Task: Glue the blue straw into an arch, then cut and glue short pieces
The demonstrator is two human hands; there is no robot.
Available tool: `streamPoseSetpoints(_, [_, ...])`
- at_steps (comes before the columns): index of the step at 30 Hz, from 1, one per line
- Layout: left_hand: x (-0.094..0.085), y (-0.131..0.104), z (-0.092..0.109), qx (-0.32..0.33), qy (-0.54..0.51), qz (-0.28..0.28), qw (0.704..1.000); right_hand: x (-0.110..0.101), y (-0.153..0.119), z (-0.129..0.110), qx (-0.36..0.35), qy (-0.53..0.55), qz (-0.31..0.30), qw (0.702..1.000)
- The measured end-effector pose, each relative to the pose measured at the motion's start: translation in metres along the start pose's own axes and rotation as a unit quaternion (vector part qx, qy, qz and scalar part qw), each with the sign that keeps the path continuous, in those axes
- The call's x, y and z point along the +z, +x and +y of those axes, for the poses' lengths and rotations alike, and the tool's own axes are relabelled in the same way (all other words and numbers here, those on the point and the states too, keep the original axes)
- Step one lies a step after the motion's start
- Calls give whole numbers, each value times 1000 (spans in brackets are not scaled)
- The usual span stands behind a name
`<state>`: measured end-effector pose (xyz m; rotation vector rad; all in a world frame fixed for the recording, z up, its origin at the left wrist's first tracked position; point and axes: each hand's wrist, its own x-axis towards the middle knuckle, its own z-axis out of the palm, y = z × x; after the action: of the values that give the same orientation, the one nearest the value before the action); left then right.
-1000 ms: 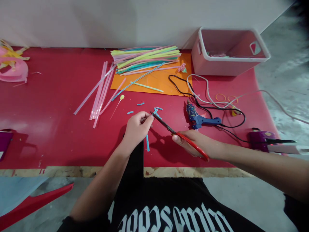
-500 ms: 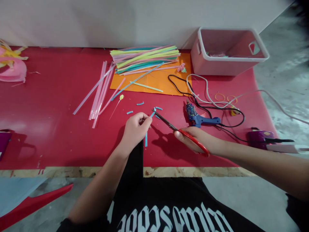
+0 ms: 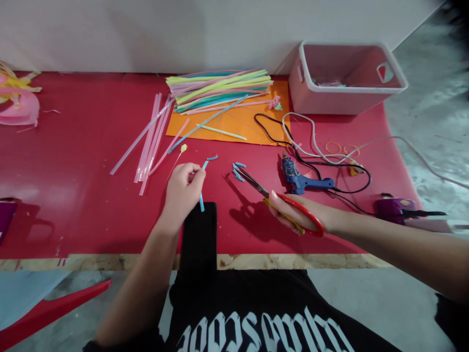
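Nearest, a black shirt is bearing large white blackletter-style lettering; the bottom of the frame is cutting into it, and the word is defying a sure reading. Just beyond, a black slab (phone-like in shape) is lying on the red table, its near end blending into the shirt. At the left edge, a purple object is showing only in part; at the right, a purple device is carrying a pale round mark too small to read.

The right hand is gripping scissors with red and yellow on the handles, the blades pointing leftward and away from the body; how far they are parting is hard to make out. The left hand is pinching a thin blue strip, which is poking out above and below the grip while the fingers are hiding its middle.

The scissor tips are reaching some cut blue pieces (touching or just above, one cannot tell), and another blue piece is lying by the strip's upper end. To the right, a blue glue gun is resting beside tangled cords.

Farther back, pink straws are lying near a yellow-tipped pin. Beyond, a straw bundle is partly covering an orange sheet, and a pink box is holding dim, unidentifiable contents near the pale wall.
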<state>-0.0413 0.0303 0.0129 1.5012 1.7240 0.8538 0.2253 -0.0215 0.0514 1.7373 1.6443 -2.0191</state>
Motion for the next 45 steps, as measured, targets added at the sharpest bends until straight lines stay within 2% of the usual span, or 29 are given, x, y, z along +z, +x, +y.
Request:
streamPoseSetpoints(4, [-1, 9, -12, -34, -27, -34, 998, 0, 1, 1, -11, -11, -2, 1000])
streamPoseSetpoints(8, [13, 15, -13, -48, -82, -81, 992, 2, 1, -3, -3, -20, 0, 1000])
streamPoseSetpoints(14, [32, 13, 3, -61, -158, -153, 974, 1, -2, -6, -2, -43, 14, 999])
streamPoseSetpoints(17, [37, 6, 12, -67, -166, -170, 969, 1, -2, -1, -34, -59, 22, 997])
streamPoseSetpoints(21, [41, -1, 18, -74, -166, -181, 967, 1, -1, 7, -63, -85, 40, 994])
streamPoseSetpoints(26, [39, -4, 20, -74, -162, -186, 966, 0, 3, 13, -49, -100, 43, 993])
streamPoseSetpoints(31, [33, -7, 20, -68, -146, -168, 973, -1, 6, 15, -46, -101, 62, 992])
streamPoseSetpoints(40, [30, -8, 19, -66, -123, -145, 979, 3, 2, 6, -80, -117, 78, 987])
streamPoseSetpoints(45, [28, -7, 22, -56, -118, -153, 980, 4, -3, -1, -59, -114, 65, 990])
